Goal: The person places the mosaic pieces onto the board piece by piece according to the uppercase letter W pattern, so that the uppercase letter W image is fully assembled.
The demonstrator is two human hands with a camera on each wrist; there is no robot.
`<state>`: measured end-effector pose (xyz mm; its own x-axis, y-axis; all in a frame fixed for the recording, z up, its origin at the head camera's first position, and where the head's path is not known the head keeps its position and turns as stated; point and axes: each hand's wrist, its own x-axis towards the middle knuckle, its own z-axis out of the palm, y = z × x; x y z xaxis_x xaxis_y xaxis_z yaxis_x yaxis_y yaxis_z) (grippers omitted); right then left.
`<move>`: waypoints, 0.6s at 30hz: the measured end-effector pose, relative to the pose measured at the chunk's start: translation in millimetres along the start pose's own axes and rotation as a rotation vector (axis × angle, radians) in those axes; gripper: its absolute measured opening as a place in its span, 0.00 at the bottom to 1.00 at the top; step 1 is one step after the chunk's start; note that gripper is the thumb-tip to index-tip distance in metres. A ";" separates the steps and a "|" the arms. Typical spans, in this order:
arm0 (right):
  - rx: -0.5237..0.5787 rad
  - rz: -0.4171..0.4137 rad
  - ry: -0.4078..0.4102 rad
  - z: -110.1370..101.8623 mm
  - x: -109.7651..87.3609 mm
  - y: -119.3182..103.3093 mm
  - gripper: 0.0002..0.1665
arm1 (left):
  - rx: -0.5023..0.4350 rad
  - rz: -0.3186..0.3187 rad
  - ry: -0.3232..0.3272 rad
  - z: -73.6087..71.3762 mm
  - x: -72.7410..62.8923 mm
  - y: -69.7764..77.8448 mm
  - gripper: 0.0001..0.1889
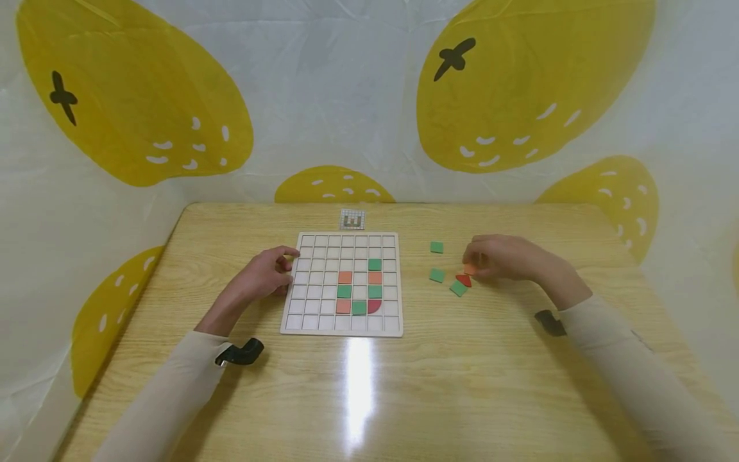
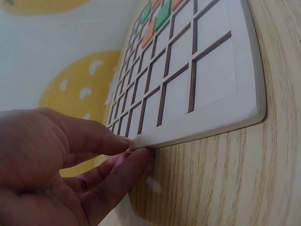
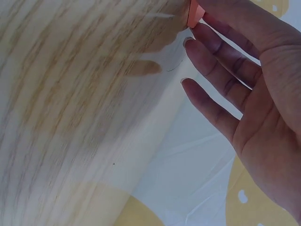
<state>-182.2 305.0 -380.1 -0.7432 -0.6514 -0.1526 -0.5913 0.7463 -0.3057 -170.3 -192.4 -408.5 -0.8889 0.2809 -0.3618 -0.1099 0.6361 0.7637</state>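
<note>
A white square grid board (image 1: 312,328) lies on the table, with several green and orange square tiles and one red rounded tile (image 1: 374,307) in its cells. My left hand (image 1: 265,276) is at the board's left edge; in the left wrist view its thumb and a finger pinch the rim. To the right of the board, my right hand (image 1: 499,256) pinches an orange tile (image 3: 195,15) between thumb and forefinger, the other fingers spread loosely. Just beside it on the table lie a red triangular tile (image 1: 464,280) and a green tile (image 1: 458,289).
Two more green tiles, one farther back (image 1: 436,247) and one nearer (image 1: 437,275), lie between board and right hand. Behind the board is a small pattern card (image 1: 352,219). A white cloth with yellow fruit shapes (image 1: 335,96) hangs around the wooden table (image 1: 462,385).
</note>
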 end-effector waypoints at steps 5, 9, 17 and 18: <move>0.004 0.001 0.002 1.1 0.5 2.9 0.07 | -0.002 -0.001 0.000 -0.3 -1.0 1.1 0.29; 0.009 0.004 -0.001 1.4 0.6 3.8 0.09 | -0.010 -0.004 -0.004 -0.3 -1.0 1.3 0.28; 0.011 0.000 -0.008 1.4 0.4 2.4 0.09 | 0.004 -0.005 -0.002 0.3 -0.9 2.2 0.29; 0.012 -0.001 -0.009 1.5 0.3 2.4 0.09 | 0.004 -0.004 -0.001 0.3 -0.7 2.4 0.29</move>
<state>-183.4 306.4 -382.3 -0.7395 -0.6537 -0.1605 -0.5884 0.7436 -0.3176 -169.8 -190.9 -406.5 -0.8879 0.2796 -0.3652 -0.1113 0.6398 0.7604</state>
